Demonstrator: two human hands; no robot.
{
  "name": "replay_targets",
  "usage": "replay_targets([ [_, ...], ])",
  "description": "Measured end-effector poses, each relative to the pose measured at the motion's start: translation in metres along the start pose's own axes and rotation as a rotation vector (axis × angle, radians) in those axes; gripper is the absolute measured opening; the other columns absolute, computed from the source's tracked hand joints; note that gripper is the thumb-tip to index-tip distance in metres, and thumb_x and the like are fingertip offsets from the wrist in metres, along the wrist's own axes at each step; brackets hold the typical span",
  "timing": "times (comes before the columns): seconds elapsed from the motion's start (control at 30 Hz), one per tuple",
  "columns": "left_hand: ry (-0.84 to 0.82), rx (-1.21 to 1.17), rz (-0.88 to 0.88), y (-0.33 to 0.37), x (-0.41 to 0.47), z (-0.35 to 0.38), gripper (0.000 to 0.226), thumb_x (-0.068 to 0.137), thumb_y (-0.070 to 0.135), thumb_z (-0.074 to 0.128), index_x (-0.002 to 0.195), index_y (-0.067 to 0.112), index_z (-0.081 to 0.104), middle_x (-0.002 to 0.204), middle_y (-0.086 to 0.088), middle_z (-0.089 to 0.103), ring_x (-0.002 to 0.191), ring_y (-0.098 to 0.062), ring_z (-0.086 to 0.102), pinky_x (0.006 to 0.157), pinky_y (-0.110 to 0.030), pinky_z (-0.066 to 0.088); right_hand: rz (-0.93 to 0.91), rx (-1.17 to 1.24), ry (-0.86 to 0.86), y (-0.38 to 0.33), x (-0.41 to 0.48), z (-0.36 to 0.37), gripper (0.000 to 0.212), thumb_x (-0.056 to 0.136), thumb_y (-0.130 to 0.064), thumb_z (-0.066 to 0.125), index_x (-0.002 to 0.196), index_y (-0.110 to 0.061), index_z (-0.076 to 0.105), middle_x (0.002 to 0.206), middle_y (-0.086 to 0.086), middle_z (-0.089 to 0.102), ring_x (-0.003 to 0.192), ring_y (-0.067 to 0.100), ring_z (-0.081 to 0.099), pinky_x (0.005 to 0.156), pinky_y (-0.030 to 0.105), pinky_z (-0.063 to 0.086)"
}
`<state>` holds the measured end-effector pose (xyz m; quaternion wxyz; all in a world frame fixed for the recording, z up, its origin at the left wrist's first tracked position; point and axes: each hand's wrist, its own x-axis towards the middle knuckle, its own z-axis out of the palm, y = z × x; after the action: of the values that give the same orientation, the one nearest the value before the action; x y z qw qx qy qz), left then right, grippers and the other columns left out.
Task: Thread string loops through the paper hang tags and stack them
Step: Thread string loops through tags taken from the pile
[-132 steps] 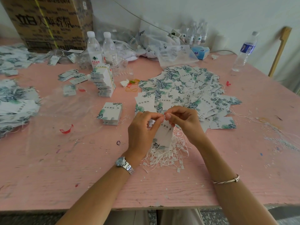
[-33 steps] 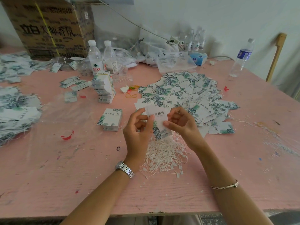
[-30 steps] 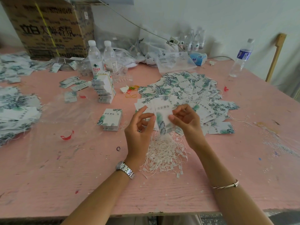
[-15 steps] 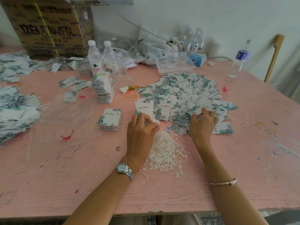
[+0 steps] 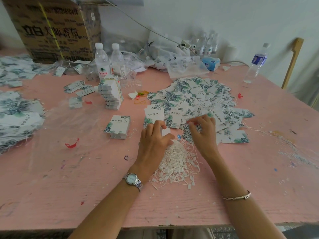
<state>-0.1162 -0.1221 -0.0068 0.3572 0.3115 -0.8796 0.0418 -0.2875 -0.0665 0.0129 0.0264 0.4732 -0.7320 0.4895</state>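
Note:
A tangle of white string loops [image 5: 177, 161] lies on the pink table [image 5: 86, 187] in front of me. My left hand [image 5: 153, 138] rests at the pile's far edge, with fingers and thumb curled round a white hang tag [image 5: 166, 131]. Leaf-printed tags with text [image 5: 154, 114] lie just beyond it. My right hand [image 5: 203, 131] hovers over the near edge of a wide spread of threaded tags [image 5: 198, 97]. Its fingers are curled, and what they pinch is hidden. A short stack of tags [image 5: 119, 126] sits left of my left hand.
A taller stack of tags [image 5: 112, 94] stands behind the short stack, with two water bottles [image 5: 110, 64] beyond it. A cardboard box [image 5: 55, 28] is at the back left and more tag piles [image 5: 15, 118] at the left edge. Another bottle [image 5: 255, 64] stands back right.
One second ago both hands held a tag up between them. They lowered it to the table: the right hand went onto the threaded spread, the left onto the tags above the strings.

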Motion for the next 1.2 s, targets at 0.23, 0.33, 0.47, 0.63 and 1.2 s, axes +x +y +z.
replay_targets([
  [0.23,0.044,-0.026,-0.033,0.003,0.000,-0.003,0.019,0.071,0.027,0.089,0.083,0.022,0.076,0.109,-0.007,0.058,0.097,-0.020,0.038,0.077,-0.028,0.027,-0.182,0.104,-0.279,-0.007,-0.008,0.000,0.029,0.089,-0.039,0.057,0.080,-0.014,0.070,0.084,-0.001,0.056,0.093,0.021,0.044,0.083,0.028,0.035],
  [0.33,0.104,-0.045,-0.077,0.002,0.000,-0.003,0.014,0.079,0.032,0.082,0.089,0.023,0.076,0.107,-0.006,0.058,0.095,-0.020,0.038,0.075,-0.027,0.027,-0.207,0.115,-0.405,-0.006,-0.010,0.001,0.035,0.088,-0.052,0.061,0.082,-0.018,0.069,0.087,-0.001,0.055,0.095,0.021,0.043,0.086,0.028,0.035],
  [0.47,0.159,-0.062,-0.138,0.000,0.000,-0.003,0.012,0.084,0.034,0.078,0.091,0.025,0.075,0.109,-0.004,0.056,0.096,-0.021,0.039,0.078,-0.032,0.035,-0.211,0.209,-0.437,-0.005,-0.008,0.004,0.018,0.089,-0.031,0.073,0.082,-0.015,0.071,0.087,0.002,0.058,0.093,0.023,0.048,0.091,0.025,0.032],
  [0.63,0.204,-0.092,-0.132,0.001,0.002,-0.001,0.011,0.085,0.034,0.074,0.089,0.023,0.072,0.108,-0.004,0.056,0.095,-0.021,0.040,0.079,-0.031,0.035,-0.043,0.471,-0.454,-0.008,-0.005,-0.003,0.015,0.084,-0.027,0.073,0.075,-0.015,0.069,0.082,-0.008,0.058,0.079,0.013,0.050,0.085,0.030,0.038],
  [1.2,0.140,-0.228,-0.117,0.003,0.000,-0.003,0.009,0.087,0.029,0.070,0.085,0.022,0.066,0.110,-0.003,0.052,0.096,-0.016,0.037,0.079,-0.026,0.026,0.211,0.913,-0.189,-0.002,0.005,-0.011,0.017,0.087,-0.030,0.067,0.073,-0.020,0.068,0.070,-0.007,0.057,0.069,0.007,0.045,0.079,0.023,0.036],
])
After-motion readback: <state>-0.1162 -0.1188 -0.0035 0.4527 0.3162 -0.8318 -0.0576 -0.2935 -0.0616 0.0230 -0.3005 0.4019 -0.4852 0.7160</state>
